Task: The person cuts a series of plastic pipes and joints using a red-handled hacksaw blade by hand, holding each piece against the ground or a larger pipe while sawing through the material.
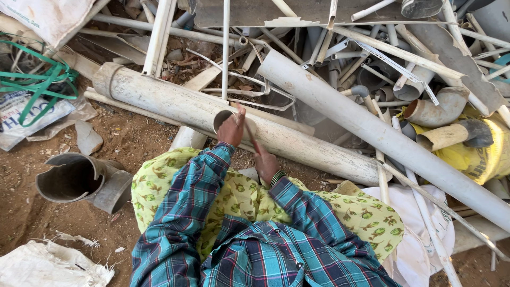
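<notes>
Left hand (pixel 231 129) fingers curl over the rim of a short pipe piece (pixel 229 119) by the long grey pipe (pixel 212 114); right hand (pixel 265 165) fingers pinch a thin stick (pixel 248 130) angled up across it.

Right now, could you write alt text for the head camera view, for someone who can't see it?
A person in a plaid shirt holds a short pipe piece with the left hand; the right hand grips a thin tool against it. Dusty grey pipes lie heaped on bare earth.
</notes>
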